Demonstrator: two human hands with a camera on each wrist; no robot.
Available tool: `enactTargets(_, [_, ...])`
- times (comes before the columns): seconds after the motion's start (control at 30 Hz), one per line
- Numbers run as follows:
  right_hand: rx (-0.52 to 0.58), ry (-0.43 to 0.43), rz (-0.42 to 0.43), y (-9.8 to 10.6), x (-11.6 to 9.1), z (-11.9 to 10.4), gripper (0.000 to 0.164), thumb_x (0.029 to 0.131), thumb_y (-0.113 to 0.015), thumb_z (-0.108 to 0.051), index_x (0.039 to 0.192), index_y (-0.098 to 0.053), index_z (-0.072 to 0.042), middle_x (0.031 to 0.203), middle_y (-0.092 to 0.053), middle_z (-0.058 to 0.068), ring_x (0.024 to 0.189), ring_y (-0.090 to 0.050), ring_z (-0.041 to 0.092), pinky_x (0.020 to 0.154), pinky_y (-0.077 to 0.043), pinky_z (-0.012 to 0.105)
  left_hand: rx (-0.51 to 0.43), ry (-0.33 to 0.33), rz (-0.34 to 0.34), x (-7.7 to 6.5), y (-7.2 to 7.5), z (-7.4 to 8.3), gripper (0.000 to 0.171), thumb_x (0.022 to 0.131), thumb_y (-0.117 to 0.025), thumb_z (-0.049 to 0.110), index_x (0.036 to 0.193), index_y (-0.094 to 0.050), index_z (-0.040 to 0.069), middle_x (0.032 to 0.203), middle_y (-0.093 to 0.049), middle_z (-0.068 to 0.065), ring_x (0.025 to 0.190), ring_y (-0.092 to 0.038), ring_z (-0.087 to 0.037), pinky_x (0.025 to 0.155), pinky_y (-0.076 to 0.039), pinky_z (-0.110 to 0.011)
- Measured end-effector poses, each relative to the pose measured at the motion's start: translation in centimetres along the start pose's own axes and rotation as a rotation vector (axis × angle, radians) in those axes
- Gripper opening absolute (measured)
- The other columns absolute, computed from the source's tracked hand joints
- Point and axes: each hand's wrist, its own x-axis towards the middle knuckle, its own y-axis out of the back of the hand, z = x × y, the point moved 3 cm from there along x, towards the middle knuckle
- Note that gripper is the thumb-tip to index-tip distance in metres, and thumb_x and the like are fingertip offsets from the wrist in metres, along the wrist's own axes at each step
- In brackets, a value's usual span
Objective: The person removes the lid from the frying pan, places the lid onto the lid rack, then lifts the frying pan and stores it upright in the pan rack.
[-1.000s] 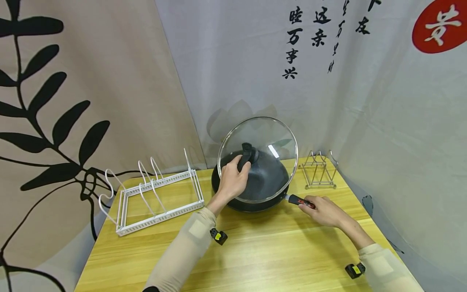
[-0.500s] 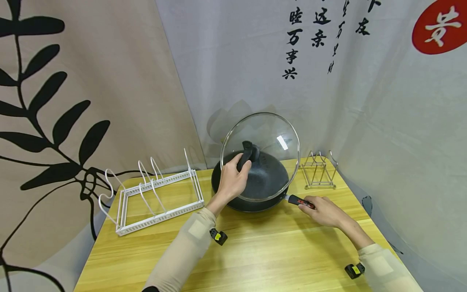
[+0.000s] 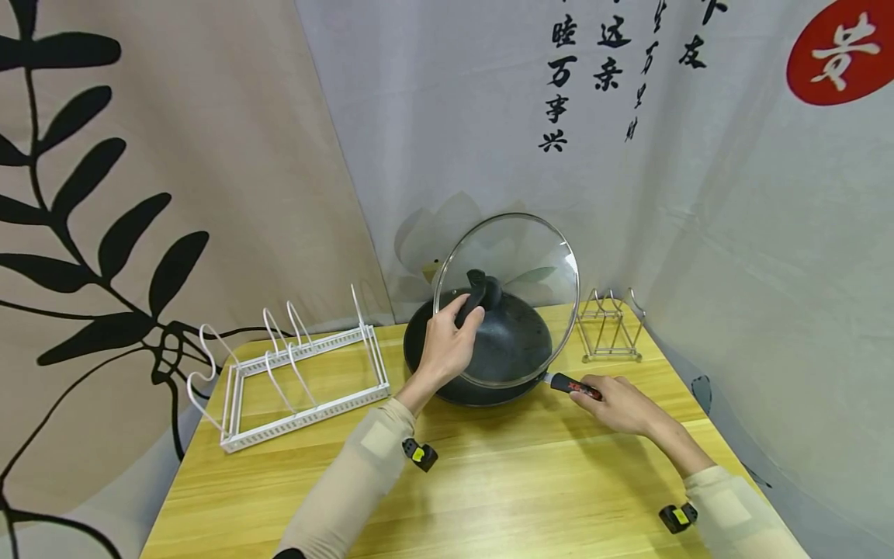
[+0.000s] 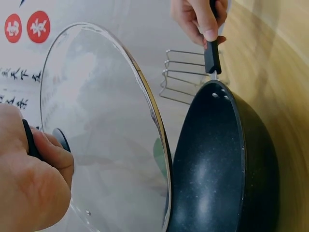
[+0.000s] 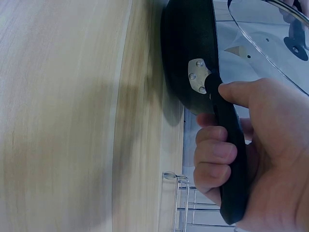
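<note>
A glass lid [image 3: 531, 256] with a metal rim is tilted up over a black wok [image 3: 426, 341] on the table. The left hand [image 3: 447, 341] grips the lid's black knob [image 3: 477, 291]. In the left wrist view the lid [image 4: 106, 111] leans steeply beside the wok's open inside [image 4: 207, 159], its lower edge close to the wok's rim; whether they touch I cannot tell. The right hand [image 3: 621, 404] holds the wok's black handle [image 3: 576, 386]. Fingers and thumb of the right hand [image 5: 270, 145] wrap round that handle [image 5: 229, 145] in the right wrist view.
A white rack [image 3: 307, 419] with upright hoops stands to the left on the wooden table [image 3: 503, 481]. A small metal wire rack [image 3: 611, 330] is at the back right, near the wok handle. Behind the table hangs a printed cloth [image 3: 475, 101].
The lid has tilted further upright and shifted slightly right, uncovering more of the wok's left side. The right hand and wok have stayed in place.
</note>
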Motion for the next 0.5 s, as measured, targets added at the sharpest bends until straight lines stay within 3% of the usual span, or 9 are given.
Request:
enactTargets(0.1, [0.001,0.004,0.0,0.1,-0.1,-0.3,0.031,0.118,-0.06,-0.043,0.101,-0.067,-0.018,0.075,-0.054,-0.005,0.058,-0.044,0.007,0.057,-0.036,0.025,-0.009,0.001,0.0,0.0,0.0,0.0,0.051,0.117,-0.06,0.038,0.16,-0.063,0.012,0.089,-0.072,-0.012,0.055,-0.046,-0.012,0.071,-0.051,-0.028])
enactTargets(0.23, [0.032,0.012,-0.006,0.2,-0.1,-0.2,0.037,0.117,-0.059,-0.049,0.1,-0.068,-0.017,0.075,-0.055,-0.004,0.058,-0.044,0.007,0.057,-0.037,0.026,-0.032,0.001,-0.002,-0.1,0.1,0.2,0.05,0.117,-0.059,0.038,0.159,-0.064,0.012,0.089,-0.073,-0.011,0.061,-0.057,-0.013,0.066,-0.052,-0.028])
enactTargets(0.4, [0.095,0.14,0.019,-0.3,0.3,1.3,0.038,0.117,-0.057,-0.054,0.099,-0.065,-0.021,0.073,-0.053,-0.005,0.057,-0.042,0.009,0.054,-0.034,0.028,-0.079,0.018,-0.007,-0.2,0.2,0.4,0.051,0.117,-0.059,0.038,0.16,-0.062,0.011,0.077,-0.069,-0.01,0.06,-0.062,-0.015,0.061,-0.051,-0.028])
enactTargets(0.5, [0.1,0.149,0.018,-0.3,0.2,1.4,0.039,0.116,-0.057,-0.055,0.099,-0.065,-0.021,0.073,-0.052,-0.005,0.057,-0.042,0.009,0.054,-0.033,0.029,-0.106,0.026,-0.011,-0.2,0.2,0.5,0.051,0.117,-0.059,0.037,0.16,-0.062,0.011,0.073,-0.067,-0.009,0.058,-0.06,-0.015,0.059,-0.049,-0.027])
